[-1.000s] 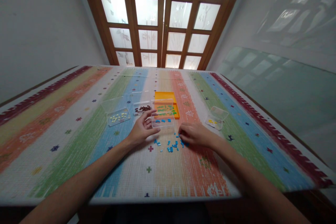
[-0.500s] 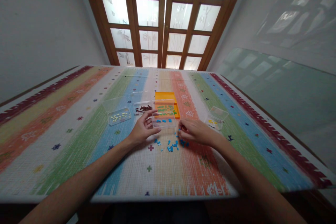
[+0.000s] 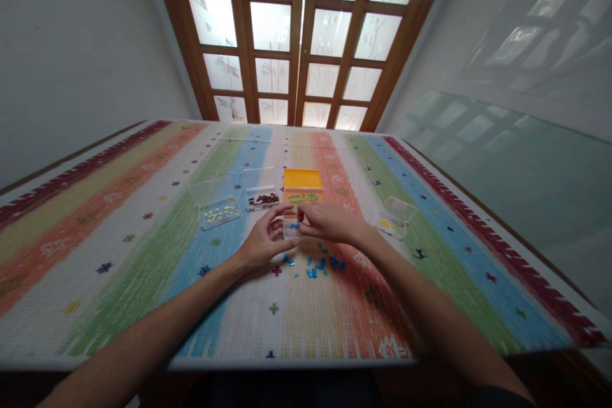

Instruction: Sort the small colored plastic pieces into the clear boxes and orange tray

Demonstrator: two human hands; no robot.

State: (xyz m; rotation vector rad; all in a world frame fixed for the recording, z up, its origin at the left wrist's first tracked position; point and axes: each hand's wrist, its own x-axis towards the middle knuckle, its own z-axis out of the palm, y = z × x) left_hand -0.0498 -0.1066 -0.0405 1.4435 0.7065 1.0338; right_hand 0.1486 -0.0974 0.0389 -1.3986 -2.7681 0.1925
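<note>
The right hand [image 3: 329,222] has been moved over the clear box [image 3: 289,231], fingers narrowed, any held piece indiscernible, while the left hand [image 3: 261,242], fingers parted, is positioned beside it.

Indoor room, likely a home. Evidence: wood-framed doors [image 3: 295,57] with frosted, plant-patterned panes at the table's far edge; striped cloth [image 3: 157,255] reaching the table's near edge; plain pale walls [image 3: 71,44] either side.
</note>
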